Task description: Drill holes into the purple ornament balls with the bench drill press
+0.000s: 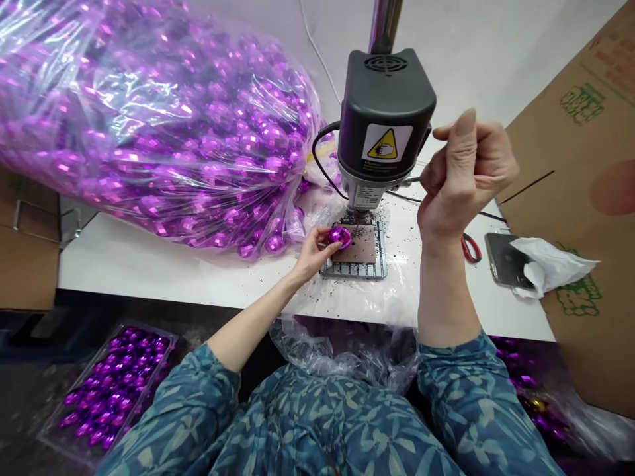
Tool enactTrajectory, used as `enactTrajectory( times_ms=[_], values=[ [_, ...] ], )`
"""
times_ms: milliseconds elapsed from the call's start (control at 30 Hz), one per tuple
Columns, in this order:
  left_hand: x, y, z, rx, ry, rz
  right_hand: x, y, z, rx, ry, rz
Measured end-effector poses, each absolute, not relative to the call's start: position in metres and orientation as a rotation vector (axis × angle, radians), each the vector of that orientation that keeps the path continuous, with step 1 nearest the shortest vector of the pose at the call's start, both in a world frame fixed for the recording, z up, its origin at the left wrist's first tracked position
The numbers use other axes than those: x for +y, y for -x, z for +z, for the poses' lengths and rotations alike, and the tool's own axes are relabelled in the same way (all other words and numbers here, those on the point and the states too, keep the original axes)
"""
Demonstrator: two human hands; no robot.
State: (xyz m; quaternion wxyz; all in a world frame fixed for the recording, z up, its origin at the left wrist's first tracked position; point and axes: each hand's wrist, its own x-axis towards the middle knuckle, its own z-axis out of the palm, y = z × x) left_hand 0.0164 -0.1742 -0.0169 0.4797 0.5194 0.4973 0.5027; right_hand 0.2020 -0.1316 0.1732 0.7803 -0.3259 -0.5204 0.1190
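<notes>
My left hand (315, 252) pinches a shiny purple faceted ball (340, 237) between thumb and fingers. The ball rests at the left side of a brown square board (362, 244), which lies on the slotted metal base (378, 270) of a small drill press. Above them stands the machine's black motor housing (387, 109), bearing a yellow warning label. To its right, my right hand (464, 168) is raised with fingers curled around the end of the drill press handle (413, 180). Most of that handle is hidden by the hand. The drill tip is hard to make out.
A big clear bag of purple balls (198, 132) fills the left of the white table (149, 254). Dark shavings surround the base. Red-handled tool (470, 248), phone (506, 259), crumpled tissue (560, 263) and cardboard box (585, 165) are at right. A bin of purple balls (116, 383) sits lower left.
</notes>
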Motion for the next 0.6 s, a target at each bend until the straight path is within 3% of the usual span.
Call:
enactTrajectory(
  times_ms=[600],
  values=[
    [-0.152, -0.038, -0.028, 1.239, -1.762, 1.188, -0.135, -0.201, 0.176, -1.103, 0.600, 0.298]
  ],
)
